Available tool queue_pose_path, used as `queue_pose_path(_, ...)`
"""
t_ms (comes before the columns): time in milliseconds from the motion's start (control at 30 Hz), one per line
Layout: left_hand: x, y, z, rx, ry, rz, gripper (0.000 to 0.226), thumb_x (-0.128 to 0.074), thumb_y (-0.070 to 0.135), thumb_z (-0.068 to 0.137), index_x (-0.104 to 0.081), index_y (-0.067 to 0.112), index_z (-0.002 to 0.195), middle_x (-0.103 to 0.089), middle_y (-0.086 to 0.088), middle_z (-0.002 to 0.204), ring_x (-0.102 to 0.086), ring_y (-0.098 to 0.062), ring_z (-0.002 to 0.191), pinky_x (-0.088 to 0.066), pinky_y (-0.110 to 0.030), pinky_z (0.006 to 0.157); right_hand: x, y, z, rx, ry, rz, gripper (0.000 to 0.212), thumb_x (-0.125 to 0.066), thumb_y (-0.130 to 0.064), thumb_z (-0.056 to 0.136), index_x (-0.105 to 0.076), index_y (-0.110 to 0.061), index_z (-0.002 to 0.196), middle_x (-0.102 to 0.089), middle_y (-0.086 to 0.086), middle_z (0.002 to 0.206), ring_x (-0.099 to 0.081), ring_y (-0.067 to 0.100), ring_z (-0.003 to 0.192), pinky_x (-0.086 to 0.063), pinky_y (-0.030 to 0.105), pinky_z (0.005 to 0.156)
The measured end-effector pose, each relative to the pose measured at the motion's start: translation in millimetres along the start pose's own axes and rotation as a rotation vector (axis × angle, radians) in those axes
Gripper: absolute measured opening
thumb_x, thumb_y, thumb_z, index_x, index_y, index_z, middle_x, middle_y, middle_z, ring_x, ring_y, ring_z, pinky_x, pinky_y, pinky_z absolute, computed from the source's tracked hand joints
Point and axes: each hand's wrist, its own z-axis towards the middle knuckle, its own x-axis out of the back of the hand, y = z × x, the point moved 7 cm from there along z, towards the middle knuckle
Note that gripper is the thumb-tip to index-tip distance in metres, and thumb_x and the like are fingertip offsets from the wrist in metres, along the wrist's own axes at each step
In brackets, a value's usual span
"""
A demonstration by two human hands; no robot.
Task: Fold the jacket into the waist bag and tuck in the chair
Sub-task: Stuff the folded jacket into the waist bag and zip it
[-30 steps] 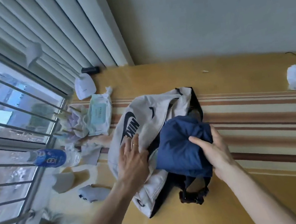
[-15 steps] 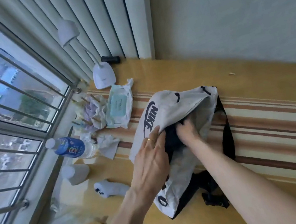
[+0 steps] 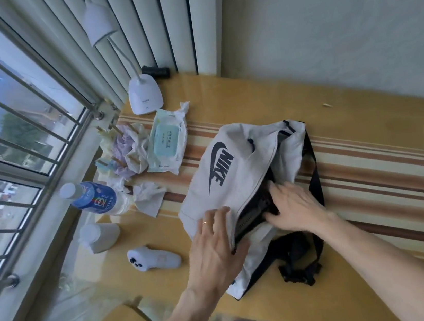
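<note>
Waist bag (image 3: 237, 173) under two hands on the striped table (image 3: 368, 166)
Left hand (image 3: 213, 243) presses its white front flat, fingers straight and holding nothing; just right of it the dark opening gapes, and the right hand (image 3: 297, 209) reaches inside, fingertips hidden, so its grasp cannot be told.

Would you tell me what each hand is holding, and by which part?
Nothing is plainly gripped. The left hand presses flat on the white front of the bag beside its opening; the right hand reaches its fingertips into that opening.
</note>
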Motion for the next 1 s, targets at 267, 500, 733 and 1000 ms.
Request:
queue_pose_path(267, -21.7, -34.8, -41.1, 0.214, -0.001, -0.014, 0.015, -0.065, 0.014, 0.085, -0.055, 0.021, 0.094, -0.065, 0.005, 0.085, -0.061, -0.019, 0.065, -0.050, -0.036, 0.054, -24.5, -3.8, -29.0, 0.103, -0.208, -0.146, 0.044, -0.043, -0.025, 0.096, -0.051, -0.029, 0.140, -0.050, 0.009, 0.115, -0.057, 0.032, 0.105, -0.046, 0.037, 0.077)
queue_pose_path(500, -12.0, -19.7, -49.0, 0.185, 0.078, -0.228, 0.014, -0.064, 0.037, 0.092, -0.059, 0.030, 0.103, -0.069, 0.014, 0.081, -0.065, -0.007, 0.067, -0.052, -0.029, 0.059, 13.8, -32.9, -45.0, 0.164, 0.263, -0.140, 0.006, -0.064, -0.011, 0.084, -0.061, -0.015, 0.087, -0.052, 0.002, 0.081, -0.056, 0.026, 0.065, -0.045, 0.036, 0.058)
queue_pose_path(733, 0.4, -17.7, -53.3, 0.144, 0.171, -0.411, 0.008, -0.068, 0.029, 0.096, -0.068, 0.026, 0.088, -0.071, 0.012, 0.069, -0.067, -0.005, 0.060, -0.055, -0.035, 0.059, 2.2, -23.6, -57.7, 0.043, 0.256, 0.041, 0.013, -0.055, -0.021, 0.096, -0.056, -0.019, 0.110, -0.056, -0.001, 0.094, -0.062, 0.023, 0.065, -0.053, 0.041, 0.053)
queue_pose_path(1000, 31.1, 8.2, -61.8, 0.127, 0.165, -0.654, 0.009, -0.073, 0.026, 0.092, -0.070, 0.024, 0.084, -0.072, 0.009, 0.074, -0.069, -0.017, 0.069, -0.056, -0.037, 0.063, 16.4, -116.6, -83.4, 0.389, 0.262, 0.243, 0.018, -0.058, -0.036, 0.092, -0.059, -0.023, 0.104, -0.063, -0.009, 0.092, -0.061, 0.013, 0.076, -0.050, 0.028, 0.065)
